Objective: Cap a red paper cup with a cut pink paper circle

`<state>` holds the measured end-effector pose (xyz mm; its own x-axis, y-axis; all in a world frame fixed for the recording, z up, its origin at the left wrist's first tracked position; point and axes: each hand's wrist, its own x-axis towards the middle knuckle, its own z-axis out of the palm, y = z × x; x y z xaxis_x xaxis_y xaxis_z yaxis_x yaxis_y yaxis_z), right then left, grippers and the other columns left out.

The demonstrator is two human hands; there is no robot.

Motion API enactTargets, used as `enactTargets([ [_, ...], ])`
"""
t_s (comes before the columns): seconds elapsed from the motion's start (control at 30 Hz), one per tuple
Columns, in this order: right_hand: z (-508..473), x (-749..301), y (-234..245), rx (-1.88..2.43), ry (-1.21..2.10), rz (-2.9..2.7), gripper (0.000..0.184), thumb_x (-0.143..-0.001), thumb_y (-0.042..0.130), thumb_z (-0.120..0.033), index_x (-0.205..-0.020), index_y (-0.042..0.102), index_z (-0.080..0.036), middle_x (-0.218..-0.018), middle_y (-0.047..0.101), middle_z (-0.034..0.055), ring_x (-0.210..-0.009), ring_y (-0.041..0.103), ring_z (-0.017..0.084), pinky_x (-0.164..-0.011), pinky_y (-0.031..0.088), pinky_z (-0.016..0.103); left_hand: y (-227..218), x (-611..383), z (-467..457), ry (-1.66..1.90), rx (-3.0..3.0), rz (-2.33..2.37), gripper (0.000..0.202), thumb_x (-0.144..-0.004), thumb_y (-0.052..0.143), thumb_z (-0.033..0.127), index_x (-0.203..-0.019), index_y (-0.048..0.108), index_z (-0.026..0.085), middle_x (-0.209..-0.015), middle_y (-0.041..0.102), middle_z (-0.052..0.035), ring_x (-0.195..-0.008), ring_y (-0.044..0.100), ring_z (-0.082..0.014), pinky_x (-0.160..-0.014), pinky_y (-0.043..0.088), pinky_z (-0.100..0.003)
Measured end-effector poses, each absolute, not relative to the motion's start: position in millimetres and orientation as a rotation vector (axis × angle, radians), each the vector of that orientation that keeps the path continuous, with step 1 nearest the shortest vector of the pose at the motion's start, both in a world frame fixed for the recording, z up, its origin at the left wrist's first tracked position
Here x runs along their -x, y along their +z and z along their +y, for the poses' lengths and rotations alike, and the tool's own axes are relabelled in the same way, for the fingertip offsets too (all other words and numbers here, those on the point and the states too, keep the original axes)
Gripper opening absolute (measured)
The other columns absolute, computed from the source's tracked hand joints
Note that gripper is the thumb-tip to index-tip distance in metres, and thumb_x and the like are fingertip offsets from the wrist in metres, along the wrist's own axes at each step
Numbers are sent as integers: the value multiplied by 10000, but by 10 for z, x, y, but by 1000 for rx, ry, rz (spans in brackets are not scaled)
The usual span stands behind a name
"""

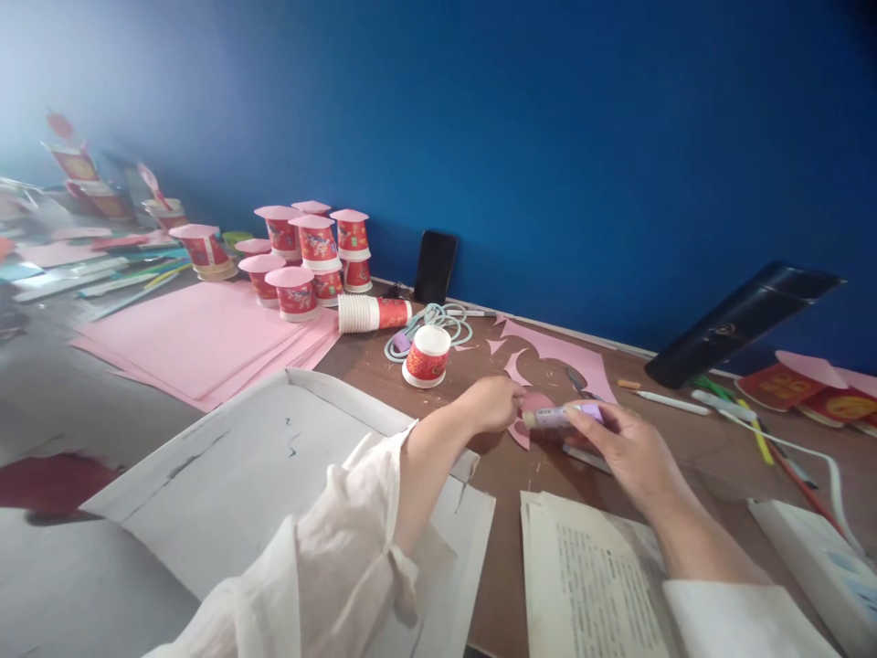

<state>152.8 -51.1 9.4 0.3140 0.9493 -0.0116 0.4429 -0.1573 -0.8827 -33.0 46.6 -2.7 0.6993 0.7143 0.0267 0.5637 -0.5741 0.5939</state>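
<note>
My left hand (pixel 490 403) reaches over the brown table, its fingers closed at the edge of a small pink paper piece (pixel 537 402), apparently a disc. In my right hand (pixel 634 457) is a glue stick (pixel 548 418) with a purple end, lying sideways with its tip over the pink paper. The glue stick and fingers partly hide that paper. Just beyond my left hand, a red and white paper cup (pixel 428 358) stands upside down. A pink sheet with cut-out curves (pixel 568 352) lies behind both hands.
Red cups topped with pink discs (pixel 316 239) stand at back left, beside a stack of cups on its side (pixel 374 313). Pink sheets (pixel 198 338), a white box lid (pixel 239 466), a booklet (pixel 596 585), a phone (pixel 436 265) and a black case (pixel 744 320) surround the hands.
</note>
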Motion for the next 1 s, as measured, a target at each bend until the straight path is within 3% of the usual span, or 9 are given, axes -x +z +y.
enactTargets([
  [0.23,-484,-1588,8,1787,720,-1380,478,-759,688,-623,-937,738,-182,-893,756,61,-754,741,253,-742,602,366,-41,322,474,360,-2328,977,278,-895,472,159,-986,734,158,-1094,719,-98,-971,653,-206,-828,472,-260],
  [0.63,-497,-1551,112,1876,401,-1647,374,-790,639,-575,-861,760,-229,-821,757,41,-763,689,240,-762,514,353,-63,308,465,341,-2345,997,296,-900,454,164,-1014,727,183,-1105,720,-77,-999,650,-199,-831,479,-244],
  [0.83,-564,-1538,149,1858,408,-1739,344,-817,631,-568,-876,750,-251,-824,752,21,-759,679,220,-742,497,329,-68,295,470,301,-2394,1014,231,-879,469,148,-824,692,168,-964,709,-73,-893,636,-191,-764,471,-252],
  [1.0,-593,-1577,145,1897,490,-1722,364,-810,643,-585,-941,753,-264,-897,769,19,-797,715,237,-750,516,339,-40,312,453,327,-2393,1009,218,-867,468,124,-774,660,171,-934,696,-64,-853,620,-179,-743,454,-254],
])
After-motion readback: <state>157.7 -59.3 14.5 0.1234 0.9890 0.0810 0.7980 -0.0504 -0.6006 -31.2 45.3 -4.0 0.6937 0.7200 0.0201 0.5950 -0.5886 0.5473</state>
